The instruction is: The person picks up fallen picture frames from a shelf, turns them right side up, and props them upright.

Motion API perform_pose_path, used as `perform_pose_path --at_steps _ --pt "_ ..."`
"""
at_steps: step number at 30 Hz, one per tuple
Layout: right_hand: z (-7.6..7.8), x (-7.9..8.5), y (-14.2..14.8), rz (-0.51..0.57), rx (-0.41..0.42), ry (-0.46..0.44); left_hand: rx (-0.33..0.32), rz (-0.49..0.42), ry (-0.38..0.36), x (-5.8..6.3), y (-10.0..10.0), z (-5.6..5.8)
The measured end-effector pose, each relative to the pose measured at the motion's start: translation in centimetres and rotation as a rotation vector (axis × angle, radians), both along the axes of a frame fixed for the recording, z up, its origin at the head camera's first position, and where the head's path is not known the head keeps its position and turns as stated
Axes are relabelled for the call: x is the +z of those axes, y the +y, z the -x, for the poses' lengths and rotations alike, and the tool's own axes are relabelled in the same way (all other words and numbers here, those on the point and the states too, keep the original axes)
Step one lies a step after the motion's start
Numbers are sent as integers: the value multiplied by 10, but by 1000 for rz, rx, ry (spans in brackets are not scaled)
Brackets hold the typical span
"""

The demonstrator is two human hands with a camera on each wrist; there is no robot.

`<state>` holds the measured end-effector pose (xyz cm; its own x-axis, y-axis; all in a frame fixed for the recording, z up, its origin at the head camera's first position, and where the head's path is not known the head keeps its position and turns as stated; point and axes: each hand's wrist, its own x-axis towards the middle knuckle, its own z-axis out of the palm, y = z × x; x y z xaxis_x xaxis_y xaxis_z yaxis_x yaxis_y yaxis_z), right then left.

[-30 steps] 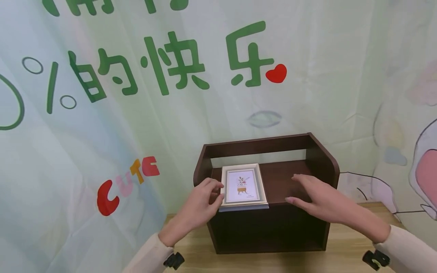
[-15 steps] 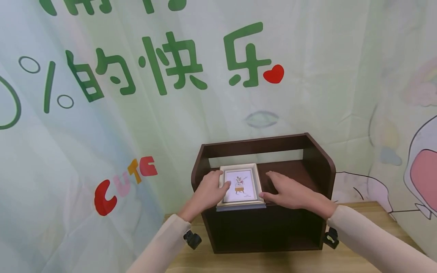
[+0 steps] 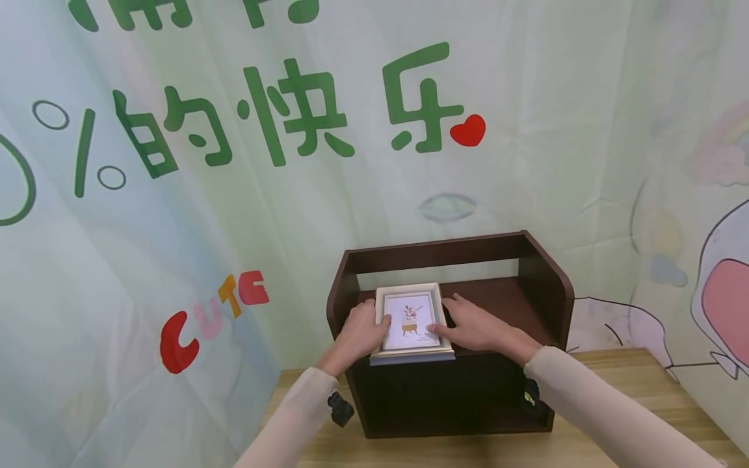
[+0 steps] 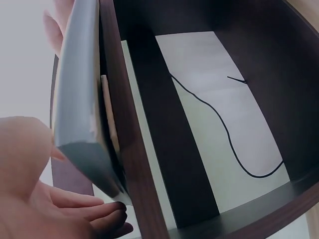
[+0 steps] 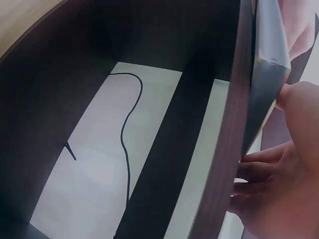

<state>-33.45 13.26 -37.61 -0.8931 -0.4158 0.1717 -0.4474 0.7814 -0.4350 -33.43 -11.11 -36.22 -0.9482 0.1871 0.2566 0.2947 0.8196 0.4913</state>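
A picture frame (image 3: 407, 305) with a pale silvery border and a plant drawing lies face up on the upper board of a dark brown desktop shelf (image 3: 497, 299). Its front edge juts slightly past the board. My left hand (image 3: 358, 330) holds its left side, thumb on top of the border. On the opposite side my right hand (image 3: 476, 325) grips it, the thumb reaching over the picture. Each wrist view shows the frame's thick side, the left one (image 4: 77, 94) and the right one (image 5: 266, 79), with fingers beside and below it. The frame's underside is mostly hidden.
The shelf stands on a wooden table (image 3: 632, 383), with a raised back rail (image 3: 439, 252) and side panels. Its lower compartment (image 3: 456, 396) is open at the front. A printed fabric curtain (image 3: 556, 162) hangs close behind and to the left.
My right hand has come in from the right and taken hold of the frame's right side. My left hand has closed onto the left side. The frame stays in about the same place.
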Motion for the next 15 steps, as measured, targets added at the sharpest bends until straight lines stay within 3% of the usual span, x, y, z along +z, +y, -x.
perform_pose_path --at_steps 8,12,15 --pt "4 -3 -4 16 -31 -9 32 3 -1 -7 3 0" --pt "7 -3 -5 -1 -42 21 71 27 -13 -9 4 -1" --pt "9 -2 -6 -23 -53 49 64 31 -18 -9 4 -1"
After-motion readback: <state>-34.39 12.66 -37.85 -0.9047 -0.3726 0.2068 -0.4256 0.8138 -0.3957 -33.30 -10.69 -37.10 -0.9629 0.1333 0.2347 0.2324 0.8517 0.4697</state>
